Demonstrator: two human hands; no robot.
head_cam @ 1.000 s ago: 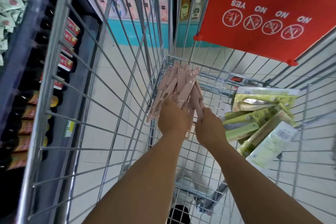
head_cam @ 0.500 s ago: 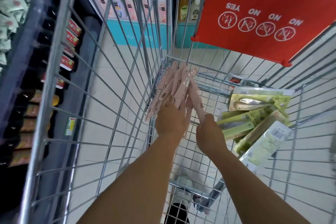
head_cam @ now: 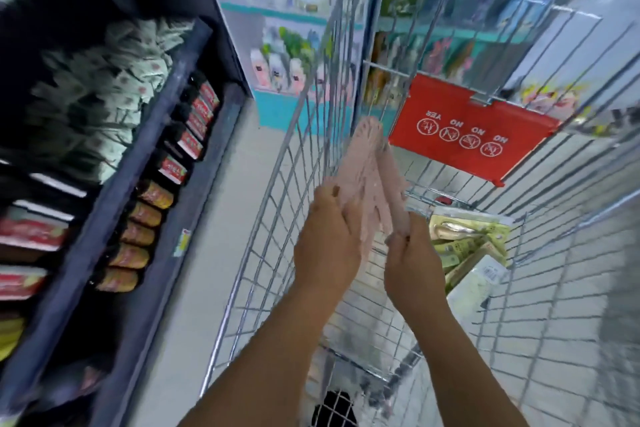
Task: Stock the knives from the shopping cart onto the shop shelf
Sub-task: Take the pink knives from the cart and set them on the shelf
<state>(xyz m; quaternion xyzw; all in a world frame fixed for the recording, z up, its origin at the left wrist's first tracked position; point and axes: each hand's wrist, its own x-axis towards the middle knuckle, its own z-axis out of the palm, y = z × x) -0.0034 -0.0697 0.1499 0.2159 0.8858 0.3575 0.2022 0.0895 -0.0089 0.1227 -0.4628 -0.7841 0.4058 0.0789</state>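
A fanned bundle of pink knife packs (head_cam: 369, 180) stands nearly upright inside the wire shopping cart (head_cam: 277, 253). My left hand (head_cam: 327, 243) grips the bundle's lower left side, thumb on its face. My right hand (head_cam: 412, 260) holds the bundle's lower right edge. Several green and white knife packs (head_cam: 467, 246) lie on the cart floor at the right, beside my right hand. The whole view is motion-blurred.
A dark shop shelf (head_cam: 162, 156) runs along the left, stocked with bottles (head_cam: 138, 236), red boxes and pale packets. A red flap with warning icons (head_cam: 467, 135) hangs at the cart's far end. More shelving stands beyond the cart across a tiled floor.
Both hands have lifted the pink bundle up from the cart floor and drawn its fan closer together. The camera has tilted up, showing more of the left shelf.
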